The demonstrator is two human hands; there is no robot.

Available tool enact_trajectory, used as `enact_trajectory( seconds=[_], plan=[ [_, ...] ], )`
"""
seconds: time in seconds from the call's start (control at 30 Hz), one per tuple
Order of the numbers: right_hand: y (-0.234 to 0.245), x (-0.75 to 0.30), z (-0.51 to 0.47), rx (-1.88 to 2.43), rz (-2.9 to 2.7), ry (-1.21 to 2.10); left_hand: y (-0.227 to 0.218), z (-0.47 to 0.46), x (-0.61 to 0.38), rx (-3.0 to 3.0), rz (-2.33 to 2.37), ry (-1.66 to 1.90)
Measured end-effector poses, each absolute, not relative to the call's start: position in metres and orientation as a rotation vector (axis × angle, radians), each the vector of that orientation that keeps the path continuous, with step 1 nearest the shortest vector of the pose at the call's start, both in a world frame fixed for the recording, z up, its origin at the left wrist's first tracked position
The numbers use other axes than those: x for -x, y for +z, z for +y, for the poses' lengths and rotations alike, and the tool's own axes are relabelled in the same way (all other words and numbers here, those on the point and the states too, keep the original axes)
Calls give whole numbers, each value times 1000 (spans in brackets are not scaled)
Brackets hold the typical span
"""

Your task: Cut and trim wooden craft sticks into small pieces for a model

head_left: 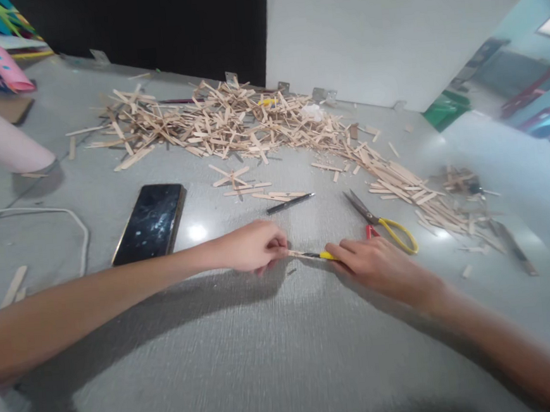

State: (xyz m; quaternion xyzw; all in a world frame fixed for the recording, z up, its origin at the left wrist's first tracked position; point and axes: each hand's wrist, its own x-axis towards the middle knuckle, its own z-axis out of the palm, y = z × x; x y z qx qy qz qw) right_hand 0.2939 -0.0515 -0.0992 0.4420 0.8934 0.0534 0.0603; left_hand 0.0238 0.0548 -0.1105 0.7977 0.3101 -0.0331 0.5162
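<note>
My left hand (259, 242) pinches a thin wooden craft stick (294, 253) just above the grey table. Coming from the right, my right hand (370, 265) is closed around a yellow-handled craft knife (325, 255), its dark blade lying against or very near the stick. Fingers hide most of the knife's handle and the stick's left end. Just beyond my right hand rest scissors (363, 208) with yellow and red handles, blades slightly apart. A black pen (291, 203) lies past my left hand, beside a few loose craft sticks (247, 188).
A large heap of craft sticks (230, 120) spreads along the table's back and right. At left are a phone (149, 222), a white cable (73, 215) and a pale tube (7, 135). A metal blade-like strip (516, 247) lies far right. Black and white panels (352, 35) stand behind.
</note>
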Motion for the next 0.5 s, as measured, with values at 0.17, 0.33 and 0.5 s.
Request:
enact_trajectory(
  seconds=[0.17,0.33,0.5],
  plan=[
    [-104,-289,-56,-1196,2643,483,-109,53,-25,-1959,712,-70],
    [-119,-295,-48,-1244,2732,509,-112,48,-28,-1998,687,-30],
    [-120,-302,-38,-1124,2818,504,-114,44,-30,-2015,687,18]
  ],
)
